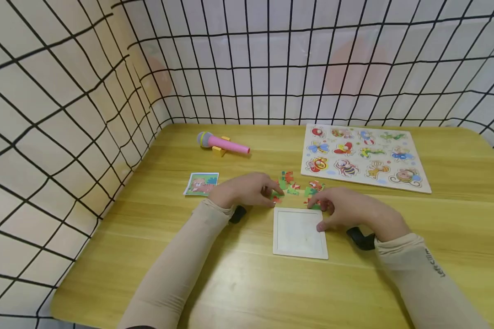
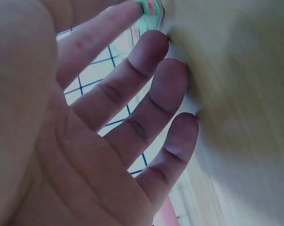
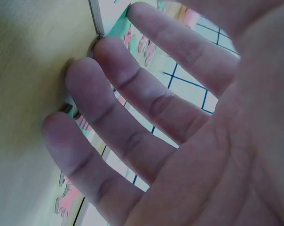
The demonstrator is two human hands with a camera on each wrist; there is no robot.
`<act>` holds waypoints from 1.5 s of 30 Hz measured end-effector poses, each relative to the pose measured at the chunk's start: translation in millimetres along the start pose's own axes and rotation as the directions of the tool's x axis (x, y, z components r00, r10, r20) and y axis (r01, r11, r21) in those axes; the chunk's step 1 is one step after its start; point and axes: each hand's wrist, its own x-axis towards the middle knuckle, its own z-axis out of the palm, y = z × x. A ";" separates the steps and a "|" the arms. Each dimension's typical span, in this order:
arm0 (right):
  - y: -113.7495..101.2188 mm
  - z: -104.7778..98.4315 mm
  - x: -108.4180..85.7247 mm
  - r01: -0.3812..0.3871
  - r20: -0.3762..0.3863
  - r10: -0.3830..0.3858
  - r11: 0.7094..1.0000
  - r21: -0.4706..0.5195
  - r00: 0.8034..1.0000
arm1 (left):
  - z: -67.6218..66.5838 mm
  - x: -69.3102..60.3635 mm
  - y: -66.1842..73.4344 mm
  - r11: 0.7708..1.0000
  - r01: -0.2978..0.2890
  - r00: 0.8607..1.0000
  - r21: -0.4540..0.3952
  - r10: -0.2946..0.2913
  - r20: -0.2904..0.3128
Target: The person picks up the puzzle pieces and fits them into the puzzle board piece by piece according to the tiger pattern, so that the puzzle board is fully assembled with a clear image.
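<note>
Pieces (image 1: 293, 190) lie loose just beyond the tray (image 1: 298, 234), none set in it, so placing seems all left, while left hand (image 1: 250, 189) and right hand (image 1: 351, 209) reach them, fingers relaxed and apart.

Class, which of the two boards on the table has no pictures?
The small square white board near the right hand; the larger board behind it carries insect pictures.

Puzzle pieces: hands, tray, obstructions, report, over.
Left hand and right hand flank the puzzle pieces. White tray close by, no pieces inside. No obstruction seen.
</note>
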 end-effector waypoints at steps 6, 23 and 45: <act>3.9 4.5 -0.9 -0.002 0.002 0.002 1.000 0.029 1.000 | 2.3 1.3 -0.2 0.998 0.045 0.999 -0.039 -0.046 -0.016; 7.7 6.6 0.5 -0.034 -0.011 0.035 0.998 0.051 0.999 | 2.9 6.2 -2.0 0.995 0.059 0.997 -0.080 -0.063 -0.041; 0.5 1.7 1.3 -0.029 0.027 0.029 1.000 -0.003 0.999 | -5.8 -0.8 1.1 0.989 0.070 0.994 -0.131 -0.079 -0.069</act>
